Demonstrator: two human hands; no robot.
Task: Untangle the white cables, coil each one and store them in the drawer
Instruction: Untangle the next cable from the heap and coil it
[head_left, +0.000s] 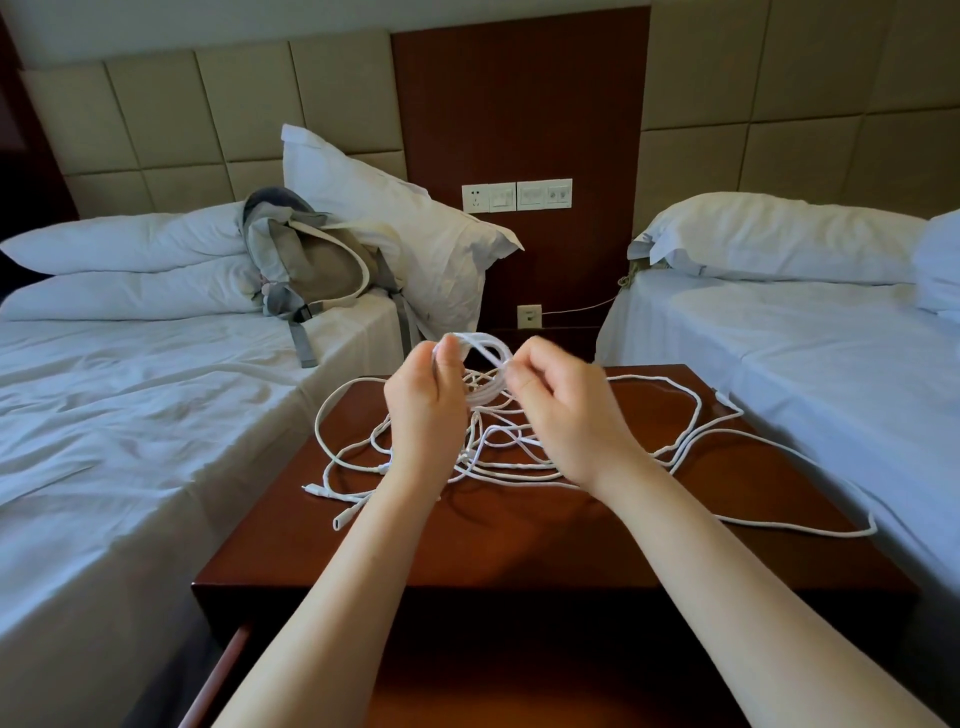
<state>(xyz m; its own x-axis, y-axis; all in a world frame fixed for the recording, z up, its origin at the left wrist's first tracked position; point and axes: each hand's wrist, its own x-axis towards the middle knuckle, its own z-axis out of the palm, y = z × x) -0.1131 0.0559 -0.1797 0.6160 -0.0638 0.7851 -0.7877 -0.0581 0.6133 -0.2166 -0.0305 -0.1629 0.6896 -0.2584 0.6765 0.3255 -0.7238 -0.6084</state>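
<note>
Bare forearms reach in from the near edge, both hands raised over a nightstand (519, 551).

Left hand (426, 410): fingers curled round a small round coil (485, 353) of white cable, held upright above the tabletop.

Right hand (561, 410): thumb and fingers pinch a strand at the coil's right side. Fingertips are blurred, so the exact grip is hard to read.

Below and around both hands, the other white cables (498, 460) lie in a loose tangle of thin, round, smooth cord in wide overlapping loops. One long loop runs right of the right hand, past the tabletop's edge. Small blocky connector ends (340, 521) lie left of the left wrist.

Nightstand top: dark red-brown polished wood, glossy, square-cornered. Drawer (218, 670) stands partly pulled out, below the left forearm.

Left of the left hand:
- bed (130, 415) with a rumpled white sheet
- grey-and-beige fabric backpack (311, 270) against a white pillow (405, 228)

Right of the right hand: second bed (779, 338), its white sheet smoother.

Beyond the hands: wood wall panel (519, 104) with a row of white socket plates (517, 195), and beige padded squares (208, 104) on either side.
</note>
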